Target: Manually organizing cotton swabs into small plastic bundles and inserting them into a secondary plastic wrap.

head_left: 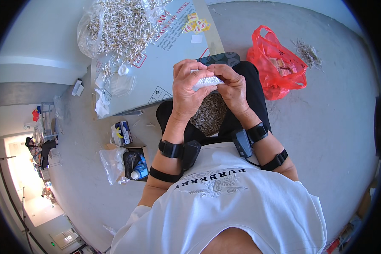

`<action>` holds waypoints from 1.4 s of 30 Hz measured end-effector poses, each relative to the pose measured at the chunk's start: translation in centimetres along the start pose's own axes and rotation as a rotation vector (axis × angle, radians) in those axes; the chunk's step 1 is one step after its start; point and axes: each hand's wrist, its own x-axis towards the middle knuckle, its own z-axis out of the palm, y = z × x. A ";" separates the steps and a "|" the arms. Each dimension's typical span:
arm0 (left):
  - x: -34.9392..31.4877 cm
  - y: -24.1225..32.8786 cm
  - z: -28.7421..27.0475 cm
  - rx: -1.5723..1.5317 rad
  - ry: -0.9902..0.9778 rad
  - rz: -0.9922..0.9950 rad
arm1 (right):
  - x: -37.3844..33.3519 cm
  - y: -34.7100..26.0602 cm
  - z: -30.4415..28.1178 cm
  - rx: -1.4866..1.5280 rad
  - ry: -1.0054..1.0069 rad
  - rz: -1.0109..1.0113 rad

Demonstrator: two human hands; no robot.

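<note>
My left hand [188,86] and my right hand [233,86] hold a small clear pack of cotton swabs [208,81] between them, above my lap. Its rows of white tips face up toward me. Fingers of both hands are bent around its two ends and hide part of it. Below, between my knees, lies a mass of loose cotton swabs [209,113], brownish with pale tips; what contains them is mostly hidden. At the table's far left, a large clear plastic bag [90,36] spills a heap of cotton swabs [122,31].
On the table [156,78] lie small yellow-and-white packets [196,23], a white roll [123,70] and clear plastic sleeves [123,84]. A red plastic bag [262,57] with small packs stands right of my knee, near scattered sticks [307,54]. An open carton [135,163] sits on the floor at left.
</note>
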 end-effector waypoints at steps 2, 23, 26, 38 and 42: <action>-0.1 -0.2 0.1 -0.022 0.013 0.001 | -0.1 0.0 0.1 -0.004 0.000 0.004; -1.8 -2.4 -0.2 -0.626 0.097 -0.406 | -0.5 0.6 -0.4 -0.026 0.028 0.299; -1.9 -2.3 -0.2 -0.683 0.112 -0.448 | -0.4 0.9 -0.5 -0.024 0.027 0.303; -2.8 -3.7 0.9 -0.355 -0.043 -0.553 | -0.4 2.0 -1.8 -0.012 -0.010 0.445; -4.1 -6.0 1.4 -0.360 0.046 -0.636 | 0.3 1.6 -5.8 0.152 0.297 0.544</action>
